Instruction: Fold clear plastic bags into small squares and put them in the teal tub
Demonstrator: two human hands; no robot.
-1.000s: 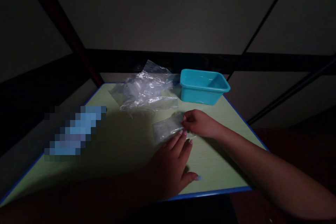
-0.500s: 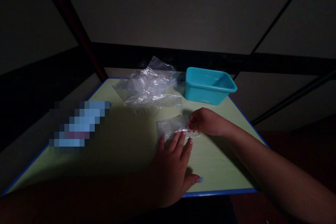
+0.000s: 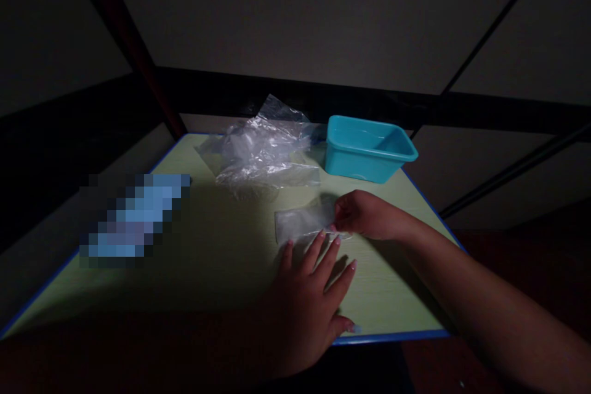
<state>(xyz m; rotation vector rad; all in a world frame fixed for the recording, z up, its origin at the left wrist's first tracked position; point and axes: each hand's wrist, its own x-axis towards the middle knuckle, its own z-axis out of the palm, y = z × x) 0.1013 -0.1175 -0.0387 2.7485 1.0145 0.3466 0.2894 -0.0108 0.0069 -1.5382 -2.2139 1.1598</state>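
A small clear plastic bag [image 3: 302, 221] lies flat on the light green table [image 3: 221, 258]. My left hand [image 3: 311, 289] rests palm down in front of it, fingers spread, the tips at the bag's near edge. At the bag's right end, my right hand [image 3: 362, 215] is closed, fingertips pinching the plastic. Its inner fingers are partly hidden from view. Farther back lies a crumpled heap of clear plastic bags [image 3: 263, 151].
A turquoise plastic bin [image 3: 357, 163] stands at the table's back right corner. A blurred-out bluish object [image 3: 143, 209] lies at the left edge. The table has a blue rim, and a dark panelled wall [image 3: 295, 18] rises behind it.
My left hand has slid slightly toward me and right, its fingers spreading wider, uncovering more of the small bag. My right hand stays at the bag's right end.
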